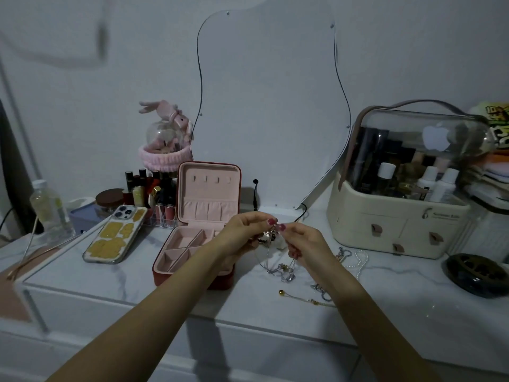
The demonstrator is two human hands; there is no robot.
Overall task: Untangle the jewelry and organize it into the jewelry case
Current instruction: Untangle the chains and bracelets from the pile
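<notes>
Currently left hand (242, 232) and right hand (303, 241) each pinch the tangled silver chain cluster (275, 244), raised above the white marble counter (137, 274) beside the open pink-lined jewelry case (192, 244), presumably to part strands.

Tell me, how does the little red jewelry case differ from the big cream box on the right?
The jewelry case is red outside with pink lining; the cosmetics box is cream with a clear domed cover. The jewelry case stands open, its visible compartments empty; the cosmetics box is closed and crowded with bottles. The jewelry case is clearly smaller and flatter. Both rest on the white marbled tabletop.
</notes>
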